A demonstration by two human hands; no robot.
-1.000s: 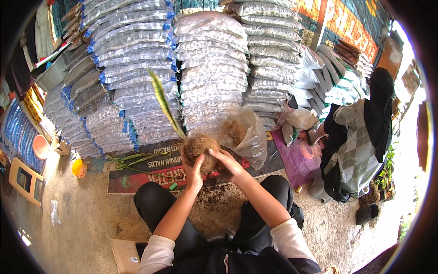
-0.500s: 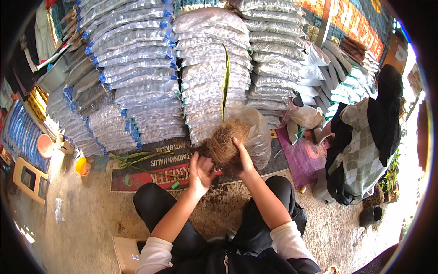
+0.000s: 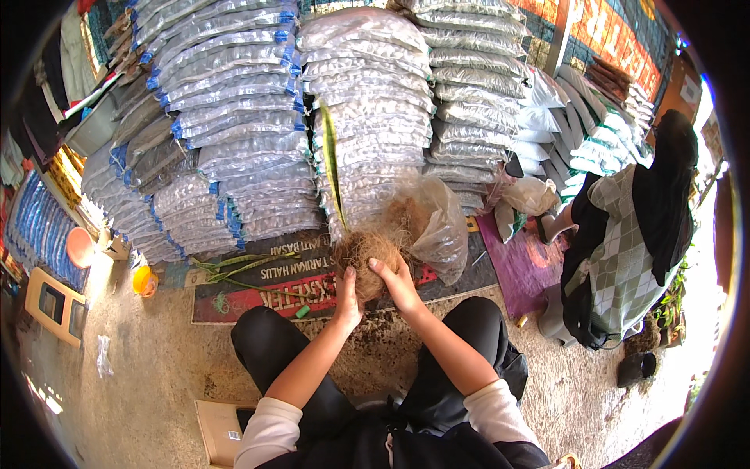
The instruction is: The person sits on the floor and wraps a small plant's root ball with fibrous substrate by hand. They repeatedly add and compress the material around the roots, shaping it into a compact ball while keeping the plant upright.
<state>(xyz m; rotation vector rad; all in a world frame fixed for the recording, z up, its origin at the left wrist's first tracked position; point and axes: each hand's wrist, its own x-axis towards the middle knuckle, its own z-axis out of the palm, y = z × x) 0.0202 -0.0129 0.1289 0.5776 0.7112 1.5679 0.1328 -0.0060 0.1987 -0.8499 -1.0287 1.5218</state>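
Observation:
Between my two hands is a ball of brown coconut fibre (image 3: 366, 252), with one long green, yellow-edged snake plant leaf (image 3: 331, 160) standing up from its left side. My left hand (image 3: 349, 303) presses the ball's lower left, fingers partly hidden behind it. From the lower right my right hand (image 3: 397, 288) grips it, thumb on the near face. Just behind the ball, a clear plastic bag (image 3: 447, 242) holds more brown fibre. What the leaf is rooted in is hidden inside the fibre.
More long leaves (image 3: 242, 264) lie on a dark and red printed mat (image 3: 258, 293), near a small green piece (image 3: 302, 311). Dark soil is scattered between my knees. Tall stacks of filled bags (image 3: 367, 117) stand behind. A person (image 3: 625, 234) bends over at right, beside a purple sheet (image 3: 508, 270).
The fibre ball and its leaf have moved left and slightly nearer. My left hand, open and apart before, now closes against the ball. The bag behind shows more.

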